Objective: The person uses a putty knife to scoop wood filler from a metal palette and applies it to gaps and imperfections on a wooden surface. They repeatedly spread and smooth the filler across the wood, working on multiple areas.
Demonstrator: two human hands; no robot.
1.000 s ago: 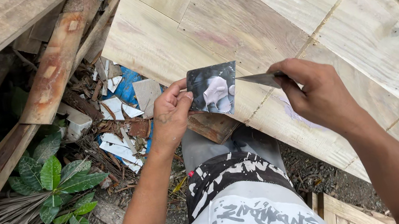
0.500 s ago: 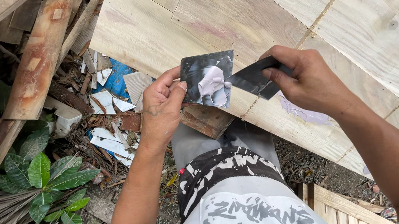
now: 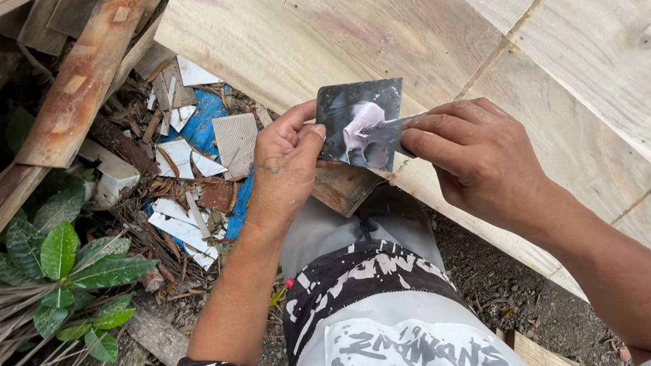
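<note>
Right hand [image 3: 483, 162] has swung its thin grey metal blade [image 3: 388, 126] in from off to the side, and now the tip lies across the pale smear of putty-like paste on the dark square plate [image 3: 360, 125], fingers pinched tight on what looks like the blade's handle, though the hand hides most of it. Left hand [image 3: 284, 168] clamps that plate by its left edge, holding it above the knee, just in front of the pale plywood panel [image 3: 420, 11], with broken tile scraps [image 3: 182, 158] and a green leafy plant [image 3: 65, 268] down to the left.
</note>
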